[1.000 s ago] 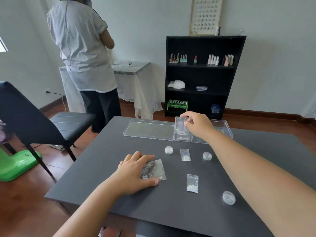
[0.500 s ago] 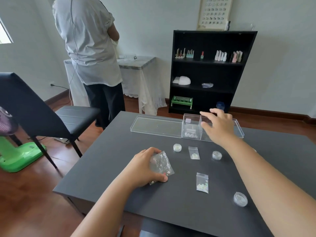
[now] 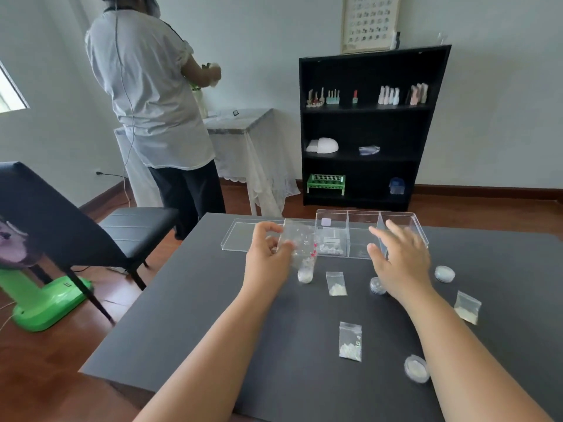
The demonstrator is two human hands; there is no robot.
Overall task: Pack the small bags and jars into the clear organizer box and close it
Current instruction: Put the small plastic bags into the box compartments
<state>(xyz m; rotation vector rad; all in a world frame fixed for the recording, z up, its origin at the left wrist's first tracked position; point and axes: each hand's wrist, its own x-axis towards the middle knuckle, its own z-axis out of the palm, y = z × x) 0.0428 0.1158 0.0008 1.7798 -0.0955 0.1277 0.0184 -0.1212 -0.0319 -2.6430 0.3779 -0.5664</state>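
Observation:
The clear organizer box (image 3: 362, 213) stands open at the far side of the dark table (image 3: 189, 324), its lid (image 3: 240, 239) lying flat to the left. Its left compartment holds a small bag. My left hand (image 3: 268, 257) grips a clear small bag (image 3: 300, 243) with pink and white bits, lifted just left of the box. My right hand (image 3: 399, 260) hovers open in front of the box's right compartments. Loose on the table lie small bags (image 3: 336, 283) (image 3: 350, 341) (image 3: 467, 307) and round jars (image 3: 305, 274) (image 3: 444, 274) (image 3: 416, 368); another jar (image 3: 376, 284) shows partly behind my right wrist.
A person in a white shirt (image 3: 152, 95) stands with their back to me at a cloth-covered side table (image 3: 243, 126). A black chair (image 3: 76, 223) and a green fan base (image 3: 48, 306) are to the left. A black shelf (image 3: 371, 129) stands against the far wall.
My left hand has picked the bag off the table and carried it up toward the box. My right hand has let go of its bag in the box and drawn back to the right.

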